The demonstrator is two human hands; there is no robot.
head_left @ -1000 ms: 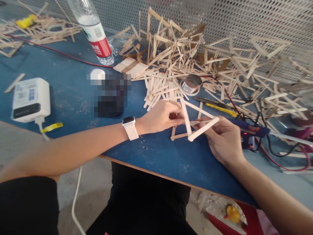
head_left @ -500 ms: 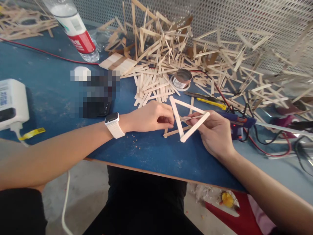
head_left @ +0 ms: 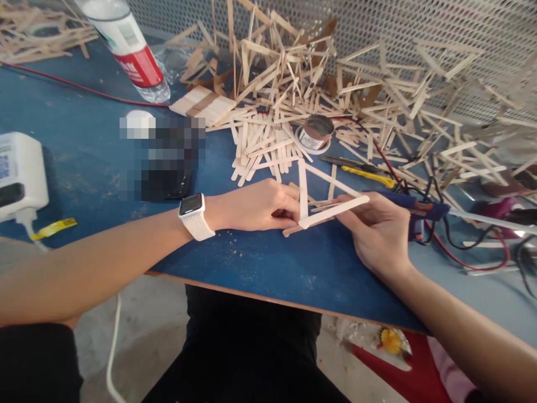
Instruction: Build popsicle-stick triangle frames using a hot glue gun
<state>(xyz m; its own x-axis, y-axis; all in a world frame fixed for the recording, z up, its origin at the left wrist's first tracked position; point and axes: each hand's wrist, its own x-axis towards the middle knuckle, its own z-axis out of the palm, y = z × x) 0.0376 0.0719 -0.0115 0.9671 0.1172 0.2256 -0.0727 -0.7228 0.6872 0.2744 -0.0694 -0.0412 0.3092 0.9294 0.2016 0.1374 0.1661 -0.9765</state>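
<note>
Between my hands is a frame of wooden sticks (head_left: 335, 211), with a triangle of three sticks on its near side and more sticks behind it. My right hand (head_left: 377, 229) pinches the frame at its right corner. At its left side, the fingers of my left hand (head_left: 272, 206) are curled together against the sticks; the fingertips are partly hidden. A white-banded watch (head_left: 196, 217) is on my left wrist. Beyond the frame lie a pile of loose sticks (head_left: 264, 140) and a small round tin (head_left: 315, 134).
A yellow cutter (head_left: 369, 174) and a blue glue gun (head_left: 419, 208) with cables lie right of the frame. A water bottle (head_left: 134, 56), a pixelated dark object (head_left: 168, 159) and a white charger (head_left: 23, 170) stand or lie left. The blue table's (head_left: 251, 268) edge is near me.
The triangle has tilted, its lower corner moving up and left and its right corner shifting right. My right hand has moved slightly right, and my left hand slightly down and right.
</note>
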